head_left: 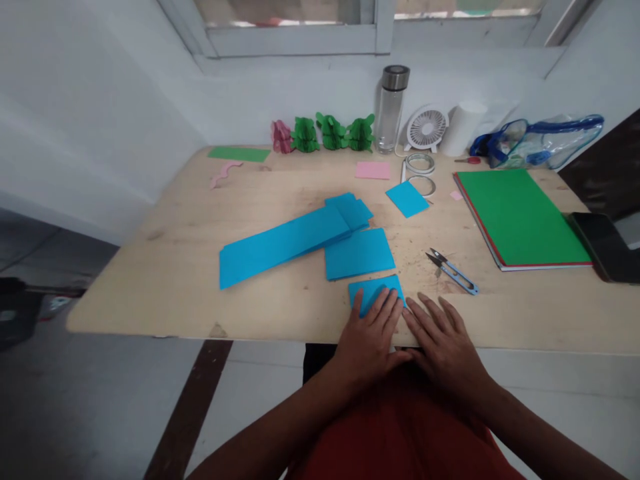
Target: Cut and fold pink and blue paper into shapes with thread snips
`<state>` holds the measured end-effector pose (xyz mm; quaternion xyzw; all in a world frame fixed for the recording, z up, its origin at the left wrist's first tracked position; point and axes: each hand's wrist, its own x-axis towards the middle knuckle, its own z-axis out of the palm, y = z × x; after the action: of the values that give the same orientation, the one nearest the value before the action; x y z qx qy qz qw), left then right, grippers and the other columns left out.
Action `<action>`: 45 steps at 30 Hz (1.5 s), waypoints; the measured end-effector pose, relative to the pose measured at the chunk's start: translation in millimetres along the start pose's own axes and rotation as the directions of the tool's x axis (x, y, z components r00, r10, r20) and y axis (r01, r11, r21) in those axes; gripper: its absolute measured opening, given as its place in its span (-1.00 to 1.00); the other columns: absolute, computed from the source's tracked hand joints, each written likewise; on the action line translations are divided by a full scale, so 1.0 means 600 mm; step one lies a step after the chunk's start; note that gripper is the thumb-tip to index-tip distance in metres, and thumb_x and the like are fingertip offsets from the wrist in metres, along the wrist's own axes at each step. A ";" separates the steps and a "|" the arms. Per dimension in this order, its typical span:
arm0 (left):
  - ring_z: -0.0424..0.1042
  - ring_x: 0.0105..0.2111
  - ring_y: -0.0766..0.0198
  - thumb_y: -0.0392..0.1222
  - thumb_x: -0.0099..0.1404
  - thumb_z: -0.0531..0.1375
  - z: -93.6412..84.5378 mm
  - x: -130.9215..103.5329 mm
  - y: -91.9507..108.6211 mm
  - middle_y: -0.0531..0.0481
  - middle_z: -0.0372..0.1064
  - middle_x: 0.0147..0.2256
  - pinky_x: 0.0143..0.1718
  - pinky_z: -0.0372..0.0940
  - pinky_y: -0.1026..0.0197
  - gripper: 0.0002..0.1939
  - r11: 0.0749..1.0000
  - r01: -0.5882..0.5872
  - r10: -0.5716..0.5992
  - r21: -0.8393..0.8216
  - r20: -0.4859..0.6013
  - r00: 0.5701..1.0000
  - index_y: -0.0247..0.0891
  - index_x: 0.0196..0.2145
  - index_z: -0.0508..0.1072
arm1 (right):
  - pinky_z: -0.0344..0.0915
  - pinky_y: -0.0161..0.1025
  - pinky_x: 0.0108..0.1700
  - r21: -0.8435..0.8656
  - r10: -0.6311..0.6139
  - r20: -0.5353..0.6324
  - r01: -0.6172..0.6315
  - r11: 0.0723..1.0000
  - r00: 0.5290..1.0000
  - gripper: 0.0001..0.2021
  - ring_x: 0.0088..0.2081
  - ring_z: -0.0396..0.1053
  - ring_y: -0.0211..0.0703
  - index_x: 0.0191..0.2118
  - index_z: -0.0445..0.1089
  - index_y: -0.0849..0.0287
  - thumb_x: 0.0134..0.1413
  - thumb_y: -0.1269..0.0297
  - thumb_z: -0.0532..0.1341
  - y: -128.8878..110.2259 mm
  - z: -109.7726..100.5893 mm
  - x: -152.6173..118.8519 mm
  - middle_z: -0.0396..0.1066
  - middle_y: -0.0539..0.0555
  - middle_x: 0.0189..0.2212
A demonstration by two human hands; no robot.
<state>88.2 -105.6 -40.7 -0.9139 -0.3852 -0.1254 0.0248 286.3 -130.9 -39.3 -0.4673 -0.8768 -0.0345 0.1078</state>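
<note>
Small blue sheet point(371, 289) at near edge of bench point(270, 313). Left hand point(369, 337) flat over it, grip loose, fingers extended. Right hand point(444, 339) palm-down, grip wide, at sheet's right edge. Larger blue sheets point(359, 255) just beyond; snips point(454, 273) right.

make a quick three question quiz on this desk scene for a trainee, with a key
1. True or false: the left hand rests on the blue paper nearest the front edge of the table.
2. What stands between the green paper figures and the small fan?
3. Which colour tops the large paper stack: a) red, b) green, c) pink?

Key: 1. True. 2. A clear bottle. 3. b.
</note>
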 end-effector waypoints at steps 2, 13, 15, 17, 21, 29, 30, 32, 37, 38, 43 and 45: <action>-0.21 0.31 -0.04 0.34 0.28 -0.14 -0.004 -0.009 -0.003 -0.19 0.01 0.26 0.24 -0.35 -0.32 -0.20 1.000 0.020 -0.020 0.010 0.018 1.000 -0.34 0.22 0.14 | -0.08 0.22 0.22 -0.014 -0.014 0.005 0.014 1.000 1.000 -0.49 0.25 0.01 0.19 0.17 0.24 0.27 0.18 0.09 0.10 0.001 -0.001 0.001 0.15 0.19 0.24; -0.14 0.30 -0.03 0.28 0.29 -0.06 -0.047 -0.103 -0.073 -0.18 0.04 0.25 0.25 -0.48 -0.26 -0.25 0.988 0.138 -0.141 0.071 0.045 0.989 -0.31 0.23 0.13 | -0.06 0.21 0.21 -0.036 -0.020 0.021 0.021 0.999 1.000 -0.49 0.25 0.00 0.20 0.18 0.23 0.28 0.19 0.12 0.10 -0.002 -0.008 0.007 0.15 0.20 0.24; -0.15 0.30 -0.04 0.23 0.31 -0.04 -0.050 -0.099 -0.070 -0.21 0.04 0.25 0.25 -0.45 -0.28 -0.27 0.986 0.148 -0.152 0.081 0.035 0.988 -0.34 0.25 0.09 | -0.06 0.21 0.21 -0.030 -0.016 0.011 0.016 0.999 1.000 -0.49 0.25 0.00 0.20 0.18 0.23 0.29 0.19 0.11 0.10 -0.004 -0.007 0.008 0.16 0.20 0.23; -0.16 0.30 -0.04 0.22 0.32 -0.06 -0.047 -0.082 -0.061 -0.24 0.02 0.26 0.25 -0.45 -0.28 -0.26 0.986 0.150 -0.152 0.066 0.024 0.988 -0.38 0.25 0.07 | -0.05 0.22 0.20 -0.033 -0.022 0.006 0.022 0.999 1.000 -0.49 0.26 0.00 0.21 0.17 0.23 0.30 0.18 0.12 0.10 -0.004 -0.007 0.008 0.17 0.22 0.22; -0.15 0.30 -0.03 0.25 0.31 -0.10 -0.025 -0.035 -0.041 -0.23 -0.03 0.27 0.25 -0.33 -0.25 -0.24 0.985 0.173 -0.173 0.014 0.043 0.984 -0.39 0.24 0.09 | -0.03 0.25 0.19 -0.040 -0.039 0.011 0.040 0.998 0.999 -0.52 0.26 0.00 0.22 0.15 0.26 0.26 0.18 0.13 0.10 -0.002 -0.009 0.008 0.18 0.22 0.21; -0.13 0.29 -0.09 0.26 0.28 -0.06 -0.006 -0.021 -0.041 -0.19 -0.07 0.29 0.20 -0.12 -0.26 -0.25 0.979 0.203 -0.202 0.001 0.103 0.974 -0.31 0.25 0.10 | -0.13 0.31 0.21 0.008 -0.093 0.044 0.092 0.996 0.995 -0.46 0.28 -0.04 0.22 0.20 0.20 0.30 0.18 0.09 0.09 0.001 -0.011 0.040 0.16 0.24 0.22; -0.13 0.29 -0.10 0.26 0.28 -0.06 -0.006 -0.022 -0.042 -0.17 -0.08 0.29 0.20 -0.12 -0.26 -0.25 0.978 0.208 -0.207 0.001 0.108 0.972 -0.30 0.25 0.11 | -0.14 0.31 0.22 0.016 -0.104 0.062 0.103 0.995 0.993 -0.45 0.27 -0.02 0.22 0.20 0.19 0.30 0.19 0.07 0.08 0.004 -0.010 0.048 0.16 0.23 0.22; -0.13 0.28 -0.12 0.26 0.28 -0.06 -0.007 -0.022 -0.042 -0.15 -0.08 0.30 0.20 -0.12 -0.26 -0.26 0.976 0.219 -0.218 -0.001 0.111 0.970 -0.29 0.24 0.12 | -0.17 0.30 0.23 0.020 -0.110 0.085 0.109 0.994 0.990 -0.42 0.26 0.00 0.21 0.22 0.17 0.31 0.19 0.03 0.07 0.011 -0.008 0.061 0.14 0.24 0.23; -0.11 0.28 -0.12 0.20 0.28 -0.01 -0.007 -0.020 -0.043 -0.15 -0.05 0.29 0.21 -0.14 -0.24 -0.29 0.976 0.218 -0.216 -0.011 0.102 0.971 -0.30 0.24 0.13 | -0.15 0.27 0.22 0.011 -0.092 0.123 0.092 0.996 0.988 -0.33 0.27 -0.04 0.19 0.27 0.06 0.35 0.20 -0.04 0.02 0.034 -0.002 0.083 0.04 0.26 0.28; -0.10 0.28 -0.12 0.20 0.28 -0.01 -0.007 -0.020 -0.043 -0.16 -0.03 0.28 0.21 -0.14 -0.24 -0.29 0.977 0.214 -0.212 -0.014 0.096 0.973 -0.30 0.24 0.14 | -0.15 0.27 0.22 0.013 -0.090 0.125 0.089 0.996 0.988 -0.33 0.28 -0.04 0.18 0.27 0.05 0.34 0.20 -0.05 0.02 0.037 0.000 0.086 0.04 0.25 0.28; -0.06 0.26 -0.13 0.23 0.27 -0.01 -0.008 -0.020 -0.043 -0.21 0.03 0.26 0.19 -0.11 -0.23 -0.28 0.978 0.208 -0.207 -0.019 0.070 0.976 -0.31 0.23 0.15 | -0.16 0.27 0.22 0.024 -0.064 0.100 0.062 0.998 0.993 -0.32 0.29 -0.09 0.20 0.29 0.01 0.31 0.19 -0.03 0.03 0.038 0.005 0.099 0.07 0.23 0.27; -0.04 0.26 -0.12 0.19 0.29 -0.01 -0.011 -0.019 -0.044 -0.20 0.03 0.26 0.19 -0.10 -0.23 -0.32 0.976 0.214 -0.212 -0.034 0.073 0.975 -0.29 0.23 0.15 | -0.17 0.25 0.22 0.029 -0.035 0.071 0.033 0.999 0.997 -0.33 0.29 -0.12 0.19 0.31 -0.03 0.30 0.20 0.01 0.04 0.038 0.000 0.099 0.07 0.23 0.27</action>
<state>60.6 -95.8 -38.4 -0.8715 -0.4789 -0.1036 -0.0213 273.5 -69.9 -26.9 -0.4519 -0.8883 -0.0076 0.0821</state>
